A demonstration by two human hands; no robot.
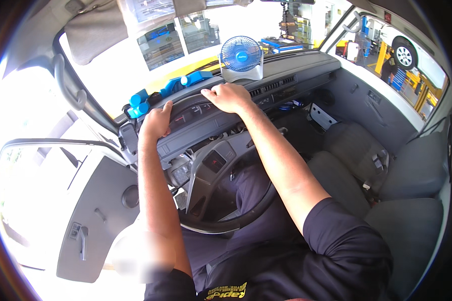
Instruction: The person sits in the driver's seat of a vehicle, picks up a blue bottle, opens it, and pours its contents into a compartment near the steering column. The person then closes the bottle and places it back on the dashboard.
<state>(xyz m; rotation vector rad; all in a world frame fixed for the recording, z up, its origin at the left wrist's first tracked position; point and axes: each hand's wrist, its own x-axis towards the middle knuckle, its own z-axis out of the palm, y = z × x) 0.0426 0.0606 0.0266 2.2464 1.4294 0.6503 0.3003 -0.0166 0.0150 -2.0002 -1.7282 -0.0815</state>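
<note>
Instrument hood (pixel 191 113), the dark arched surround over the gauges, sits on the dashboard (pixel 306 61) behind the steering wheel (pixel 253 213), the wheel being nearer the person's body. At its left end is the left hand (pixel 156 122), thumb raised; at its upper right is the right hand (pixel 228 97), knuckles up and fingers curled. Both hands are well apart from each other and seem to touch the hood's edge, but with the fingertips hidden I cannot tell whether either is clamped on it. It looks like moulded plastic, so I would judge it light, fairly stiff and smooth (perhaps a little slippery to bare fingers), with thin edges that could crack if twisted. Its two ends look the best places to hold, sharing the load evenly. Just beyond it lie blue objects (pixel 172 86) and a small blue fan (pixel 241 54).
</note>
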